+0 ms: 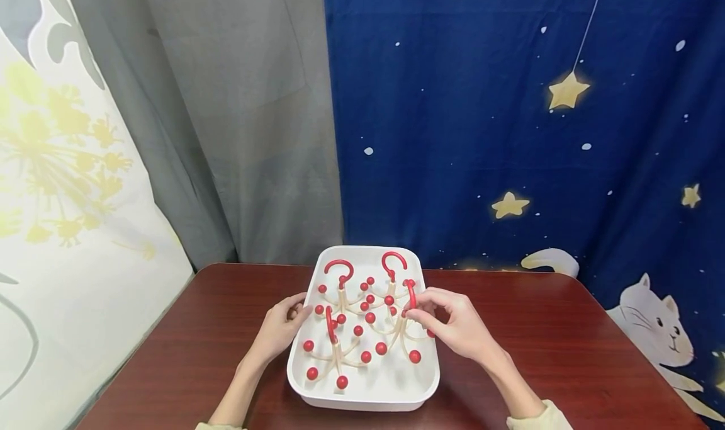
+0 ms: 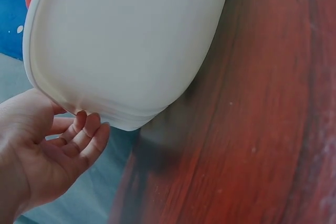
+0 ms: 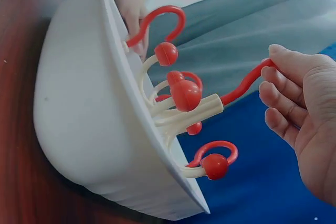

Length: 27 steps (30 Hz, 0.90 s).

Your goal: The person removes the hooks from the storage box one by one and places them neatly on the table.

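Note:
A white tray (image 1: 368, 406) holds several scalp massagers with red hook handles and cream legs tipped with red balls. My right hand (image 1: 455, 323) pinches the red hook of the right-hand massager (image 1: 401, 329) between thumb and fingers. In the right wrist view that hook (image 3: 242, 88) runs from the fingertips down into a cream stem, its legs over the tray. At the tray's left side, my left hand (image 1: 280, 328) grips the rim, thumb on top. From below, the left wrist view shows curled fingers (image 2: 86, 142) against the rim.
Other massagers stand at the tray's back left (image 1: 342, 299), back right (image 1: 391, 289) and front left (image 1: 337, 354), legs close together. The tray sits on a dark red wooden table (image 1: 187, 348). Behind the table hang a grey curtain (image 1: 272, 165) and a blue star-patterned curtain (image 1: 453, 134).

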Motion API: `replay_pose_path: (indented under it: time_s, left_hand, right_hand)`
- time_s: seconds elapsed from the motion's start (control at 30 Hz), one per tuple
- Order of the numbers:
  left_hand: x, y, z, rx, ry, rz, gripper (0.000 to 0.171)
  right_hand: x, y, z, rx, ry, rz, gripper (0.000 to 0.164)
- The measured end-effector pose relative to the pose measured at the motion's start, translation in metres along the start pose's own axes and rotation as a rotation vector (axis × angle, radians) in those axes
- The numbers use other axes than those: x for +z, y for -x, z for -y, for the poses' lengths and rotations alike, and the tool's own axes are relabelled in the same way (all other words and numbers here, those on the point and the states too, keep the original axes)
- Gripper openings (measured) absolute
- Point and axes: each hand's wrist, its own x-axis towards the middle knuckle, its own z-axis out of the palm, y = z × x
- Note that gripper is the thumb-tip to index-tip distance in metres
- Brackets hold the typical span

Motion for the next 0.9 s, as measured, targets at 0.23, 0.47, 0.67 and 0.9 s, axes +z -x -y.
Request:
replay_pose_path:
  time_s: [0.23,0.47,0.67,0.9]
  left_hand:
    - [0.0,0.0,-0.001,-0.012,0.001,-0.01,0.039]
    - [0.001,0.001,-0.002,-0.004,0.011,-0.015,0.039]
    - [0.0,0.002,-0.002,-0.028,0.02,-0.003,0.039]
    - [0.001,0.001,-0.001,-0.027,0.026,0.0,0.04]
  right_hand:
    - [-0.016,-0.009,0.02,-0.047,0.008,-0.036,0.021]
    - [-0.032,-0.008,0.01,-0.046,0.06,-0.074,0.025]
    - [-0.049,-0.006,-0.007,-0.003,0.116,-0.091,0.025]
    - [-0.07,-0.002,-0.02,0.033,0.133,-0.111,0.021]
